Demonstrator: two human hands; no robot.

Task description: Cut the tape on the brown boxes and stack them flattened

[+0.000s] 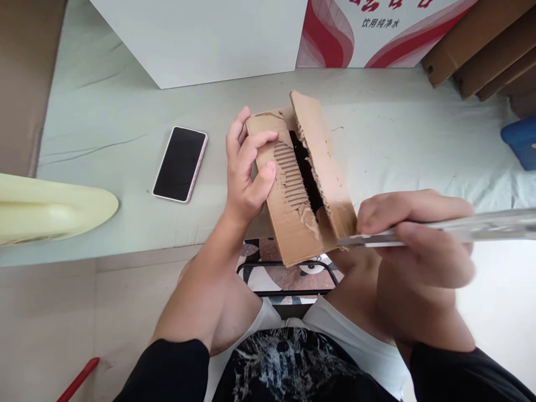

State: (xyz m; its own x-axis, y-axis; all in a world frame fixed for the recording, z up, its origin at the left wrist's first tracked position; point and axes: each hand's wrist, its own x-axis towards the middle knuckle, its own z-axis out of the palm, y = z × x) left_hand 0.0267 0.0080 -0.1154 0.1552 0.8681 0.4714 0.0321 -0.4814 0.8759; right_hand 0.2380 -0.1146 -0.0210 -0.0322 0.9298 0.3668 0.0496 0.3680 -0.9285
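A small brown cardboard box (288,223) sits near the front edge of the covered table. Its top is torn along a ragged dark slit, with bare corrugation showing, and one flap (320,151) stands up on the right. My left hand (251,162) grips the box from its left side, thumb and fingers on the top face. In my right hand (419,234) is a utility knife (494,224) with a greyish, see-through handle. The knife's blade meets the near right corner of the box, by the base of the flap. What lies inside the slit is too dark to make out.
Left of the box lies a smartphone (180,163), screen up. A pale yellow object (58,209) is at the left edge. Behind stand a white carton (218,39) with red printing and folded cardboard (481,44). A blue object (521,142) sits far right.
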